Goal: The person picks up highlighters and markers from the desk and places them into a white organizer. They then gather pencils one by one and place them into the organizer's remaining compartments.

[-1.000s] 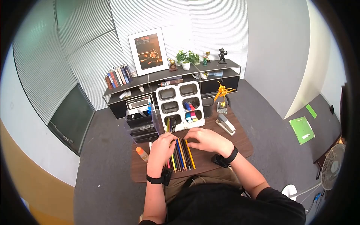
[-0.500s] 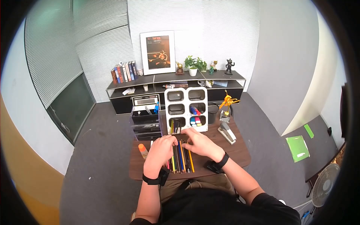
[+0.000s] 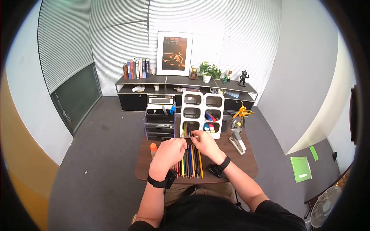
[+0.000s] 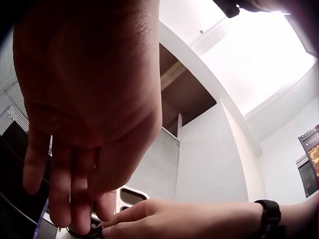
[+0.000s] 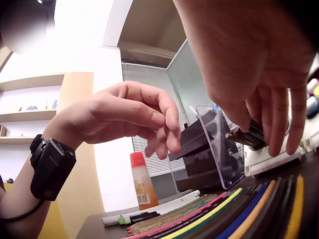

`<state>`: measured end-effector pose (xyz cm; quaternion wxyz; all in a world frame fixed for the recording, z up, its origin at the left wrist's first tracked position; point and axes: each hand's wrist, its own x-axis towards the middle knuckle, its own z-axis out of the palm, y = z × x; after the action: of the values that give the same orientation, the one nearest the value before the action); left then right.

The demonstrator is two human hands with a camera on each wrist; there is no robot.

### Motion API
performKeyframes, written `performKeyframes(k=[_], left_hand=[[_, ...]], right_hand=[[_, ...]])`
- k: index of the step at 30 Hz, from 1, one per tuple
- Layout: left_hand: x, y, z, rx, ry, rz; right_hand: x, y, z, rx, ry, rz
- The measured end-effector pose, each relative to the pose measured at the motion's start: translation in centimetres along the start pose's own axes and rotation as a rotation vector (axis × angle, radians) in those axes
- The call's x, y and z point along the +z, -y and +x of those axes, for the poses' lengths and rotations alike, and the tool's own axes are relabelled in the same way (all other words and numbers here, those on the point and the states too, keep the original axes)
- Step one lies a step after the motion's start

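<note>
Several colored pencils [image 3: 193, 165] lie side by side on the brown table [image 3: 241, 167]. Over their left part hovers my left hand [image 3: 168, 152], its fingers loosely curled and holding nothing. My right hand [image 3: 208, 144] is at the lower left compartment of a white six-compartment organizer [image 3: 202, 109]. In the right wrist view its thumb and fingers pinch a dark pencil [image 5: 247, 140] among the yellow-green and dark ones there; the fingers partly hide it. Blue and red markers and several pastel highlighters [image 3: 209, 128] fill compartments on the right.
An orange-capped glue bottle [image 5: 143, 184] stands left of the pencils, near a white pen [image 5: 174, 201]. Behind is a clear and black drawer unit [image 3: 160, 127]. On the right are a stapler [image 3: 237, 144] and a golden figurine [image 3: 242, 111]. A low shelf [image 3: 135, 101] runs along the blinds.
My right hand has moved from the far ends of the pencils up to the organizer's lower left compartment. The left hand stays over the pencils. The head view has turned to the left.
</note>
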<state>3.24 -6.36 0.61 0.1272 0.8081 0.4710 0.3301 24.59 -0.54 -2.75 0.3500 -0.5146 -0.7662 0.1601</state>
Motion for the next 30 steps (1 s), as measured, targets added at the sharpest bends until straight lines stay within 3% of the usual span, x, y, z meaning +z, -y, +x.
performKeyframes(k=[9,12,13,15,17,26,30], left_hand=[[0.6,-0.4,-0.1,-0.008,0.065,0.026],[1.5,-0.2,-0.2,-0.031,0.111,0.041],[1.7,-0.1,-0.3,-0.033,0.129,0.052],[1.9,-0.4,-0.4,-0.062,0.207,0.058],[2.4,-0.3,-0.2,-0.059,0.234,0.020],[1.6,-1.0,-0.3,-0.053,0.221,0.010],[1.4,-1.1,-0.4,-0.065,0.223,-0.005]], right_hand=[[-3.2,0.3,-2.4,-0.026,-0.032,-0.001],[-5.9,0.6,-4.3,-0.033,0.315,-0.115],[-6.4,1.2,-5.1,-0.024,0.315,-0.107],[-7.2,2.2,-6.4,0.011,0.609,-0.261],[-6.9,3.2,-7.2,0.054,0.717,-0.314],[-4.0,2.5,-9.0,0.033,0.574,-0.431],[-4.0,2.0,-8.1,0.079,0.689,-0.374]])
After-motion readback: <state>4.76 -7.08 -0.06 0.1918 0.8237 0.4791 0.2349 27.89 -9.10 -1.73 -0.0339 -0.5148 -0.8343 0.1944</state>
